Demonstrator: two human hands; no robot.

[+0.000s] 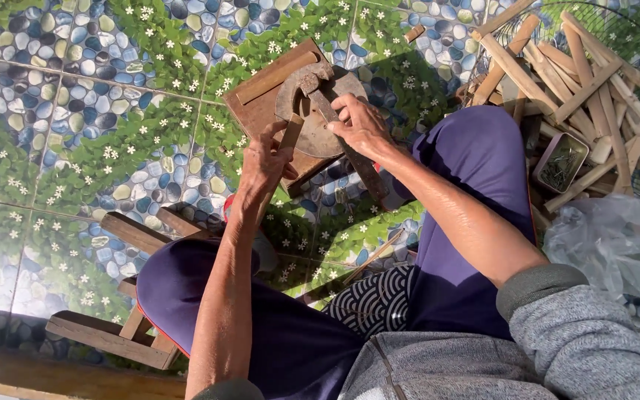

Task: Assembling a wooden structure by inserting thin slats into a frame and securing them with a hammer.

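My left hand (261,167) pinches a short wooden stick (291,133) and stands it on a round, worn block (318,137). That block rests on a brown wooden board (257,100) lying on the tiled floor. My right hand (361,126) grips a rusty claw hammer (312,80) by the handle, close under the head. The hammer's head lies over the block just above the stick, and its handle (370,178) runs down toward my right knee.
A wire basket (635,33) piled with cut wooden sticks (557,74) sits at the upper right. Beside it are a small tin of nails (561,163) and a crumpled clear plastic bag (616,237). I sit on a low wooden stool (112,337).
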